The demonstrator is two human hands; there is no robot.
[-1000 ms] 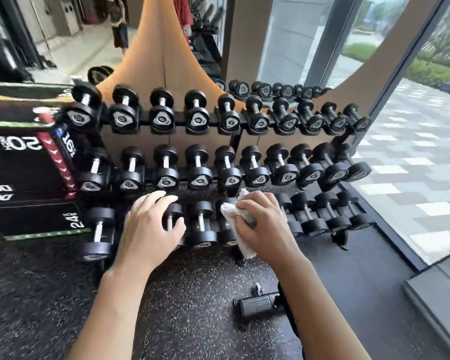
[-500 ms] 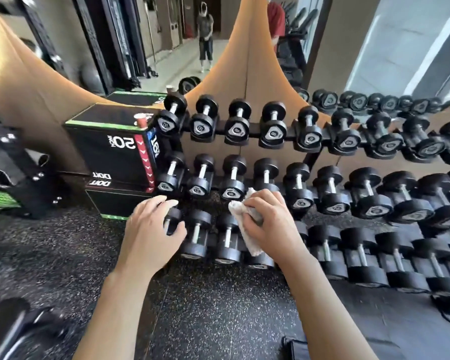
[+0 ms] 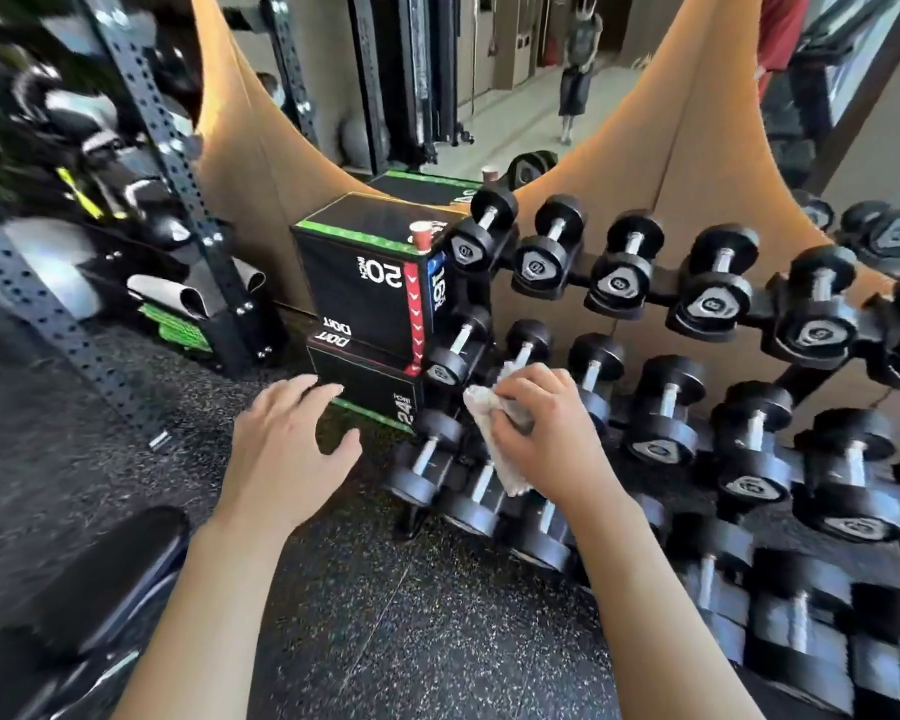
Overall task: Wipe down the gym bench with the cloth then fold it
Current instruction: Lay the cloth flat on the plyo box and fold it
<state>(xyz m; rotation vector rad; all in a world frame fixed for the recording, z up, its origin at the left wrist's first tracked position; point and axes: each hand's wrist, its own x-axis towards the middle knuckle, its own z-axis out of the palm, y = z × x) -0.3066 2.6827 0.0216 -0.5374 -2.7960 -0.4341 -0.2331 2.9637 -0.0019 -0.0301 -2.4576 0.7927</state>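
Note:
My right hand (image 3: 546,439) is closed around a crumpled white cloth (image 3: 494,444), held in the air in front of the lower rows of the dumbbell rack (image 3: 697,387). A tail of the cloth hangs below my fingers. My left hand (image 3: 287,449) floats to the left of it, fingers spread and holding nothing, above the speckled rubber floor. A black padded bench end (image 3: 100,584) shows at the bottom left corner, blurred and partly cut off by the frame edge.
Stacked black plyo boxes (image 3: 365,304) with a red paper cup (image 3: 421,235) on top stand left of the rack. A perforated steel rack upright (image 3: 178,163) and gear fill the far left. Mirror panels behind reflect a person standing.
The view has swung left, so the rack slid right and the plyo boxes and bench end came into sight. My left hand has spread open away from the dumbbells. The cloth stays in my right hand.

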